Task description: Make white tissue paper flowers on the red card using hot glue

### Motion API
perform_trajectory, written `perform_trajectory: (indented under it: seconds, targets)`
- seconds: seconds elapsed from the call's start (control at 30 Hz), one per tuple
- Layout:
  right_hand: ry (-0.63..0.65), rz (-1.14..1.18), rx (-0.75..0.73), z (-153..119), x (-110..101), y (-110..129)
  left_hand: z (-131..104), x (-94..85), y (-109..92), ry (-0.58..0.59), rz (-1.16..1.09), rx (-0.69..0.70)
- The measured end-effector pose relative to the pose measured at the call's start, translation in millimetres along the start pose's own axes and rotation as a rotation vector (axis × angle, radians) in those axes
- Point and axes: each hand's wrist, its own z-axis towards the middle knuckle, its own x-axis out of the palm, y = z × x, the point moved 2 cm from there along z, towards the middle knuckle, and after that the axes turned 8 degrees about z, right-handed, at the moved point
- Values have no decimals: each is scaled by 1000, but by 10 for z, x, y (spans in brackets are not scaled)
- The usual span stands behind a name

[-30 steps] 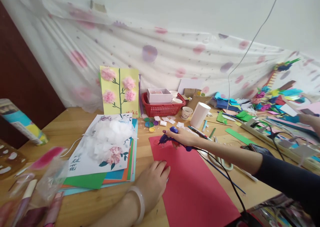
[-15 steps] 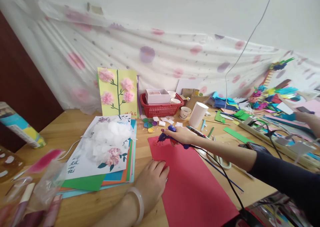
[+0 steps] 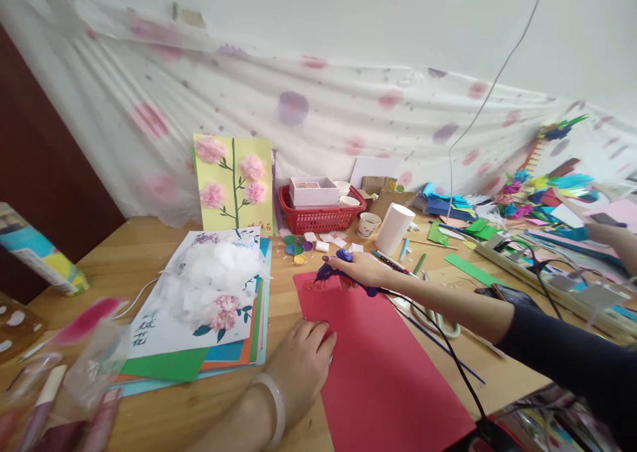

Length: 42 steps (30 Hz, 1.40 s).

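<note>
My right hand is wrapped round a blue hot glue gun, with a black cord running from it toward the lower right. Its nozzle points left, low over the far left corner of a red sheet of paper. Clear glue marks show on the paper by the tip. My left hand, a pale bangle on its wrist, lies with fingers stretched out on the sheet's left edge. To its left is a stack of coloured paper, topped by a white painted sheet bearing cotton.
A red basket, paint pots, a paper cup and a white roll stand behind the red sheet. A power strip and phone lie right. Another person's hand reaches in at far right.
</note>
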Motion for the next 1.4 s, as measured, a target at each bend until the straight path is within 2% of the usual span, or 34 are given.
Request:
perform_trajectory:
  seconds: [0.13,0.37,0.67,0.8,0.97,1.2,1.4]
  targets:
    - [-19,43,-24,24,-34,-70,-9,32,13,-11,-7,3]
    - [20,113,-72,3,59,42,-10,14,17,3,-5,5]
    - [14,118,-31,-50,7,-31,-1,14,26,32,-18,8]
    - [24,87,-38,-50,12,-83,5,0,25,21,-26,8]
    - [-30,111,-19,-29,-43,-150,-6,14,21,-16,-20,16]
    - [-8,82,-44,-49,12,-37,-15,24,28,-30,-15,9]
    - [-14,102,-75,-149,-24,-47,-10,18,18,-30,-3,15]
